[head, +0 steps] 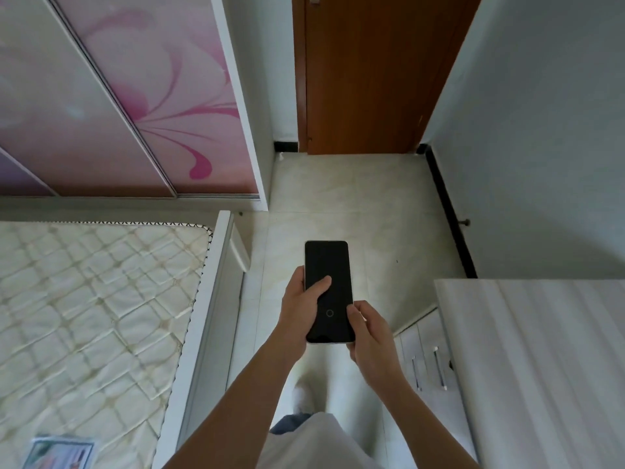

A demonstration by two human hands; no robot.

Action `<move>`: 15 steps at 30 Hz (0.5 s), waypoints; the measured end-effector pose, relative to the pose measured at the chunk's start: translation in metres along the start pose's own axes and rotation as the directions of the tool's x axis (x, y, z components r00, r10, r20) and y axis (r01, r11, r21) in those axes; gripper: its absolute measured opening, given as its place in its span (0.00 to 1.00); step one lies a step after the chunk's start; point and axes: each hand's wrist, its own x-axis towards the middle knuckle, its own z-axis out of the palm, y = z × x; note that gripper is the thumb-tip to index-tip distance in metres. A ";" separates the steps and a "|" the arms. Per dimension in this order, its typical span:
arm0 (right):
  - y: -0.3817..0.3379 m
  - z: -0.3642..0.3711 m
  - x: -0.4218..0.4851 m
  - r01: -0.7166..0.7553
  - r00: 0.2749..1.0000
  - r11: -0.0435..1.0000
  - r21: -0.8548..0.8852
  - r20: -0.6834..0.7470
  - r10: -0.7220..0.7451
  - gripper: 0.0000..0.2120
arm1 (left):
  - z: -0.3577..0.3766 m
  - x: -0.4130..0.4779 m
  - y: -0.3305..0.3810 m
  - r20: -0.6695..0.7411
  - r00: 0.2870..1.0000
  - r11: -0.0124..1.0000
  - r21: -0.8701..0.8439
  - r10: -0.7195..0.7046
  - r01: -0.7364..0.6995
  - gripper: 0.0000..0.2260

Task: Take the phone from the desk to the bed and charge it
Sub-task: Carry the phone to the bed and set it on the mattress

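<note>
A phone (327,262) with a dark screen and a small ring icon near its lower end is held upright over the tiled floor, in the gap between bed and desk. My left hand (302,308) wraps its left edge, thumb lying across the screen. My right hand (370,336) grips the lower right corner. The bed (94,299), a bare quilted cream mattress in a white frame, fills the left side. The white desk (541,360) stands at the right. No charger or cable is visible.
A wardrobe (135,96) with pink floral sliding doors stands beyond the bed. A brown wooden door (365,72) closes the far end of the tiled aisle (355,198). Desk drawers with metal handles (436,367) face the aisle. A printed card (61,451) lies on the mattress's near corner.
</note>
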 end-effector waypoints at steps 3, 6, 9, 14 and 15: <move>-0.018 0.017 0.037 -0.004 1.000 1.000 0.008 0.017 0.004 0.12 | -0.011 0.034 0.027 -0.005 1.000 1.000 0.000 -0.001 0.001 0.07; -0.032 0.031 0.067 -0.017 0.999 1.000 0.026 0.033 0.016 0.12 | -0.019 0.062 0.046 -0.015 1.000 1.000 -0.005 -0.004 0.004 0.06; -0.044 0.040 0.099 -0.021 0.998 1.000 0.005 0.054 0.021 0.11 | -0.024 0.092 0.060 -0.042 0.999 1.000 -0.015 -0.009 0.008 0.07; -0.058 0.050 0.166 -0.016 0.997 0.999 -0.045 0.075 0.019 0.10 | -0.023 0.150 0.083 -0.099 0.995 0.999 -0.040 -0.021 0.017 0.09; -0.062 0.051 0.181 -0.009 0.996 0.999 -0.045 0.085 0.013 0.10 | -0.022 0.163 0.089 -0.111 0.994 0.999 -0.042 -0.019 0.014 0.09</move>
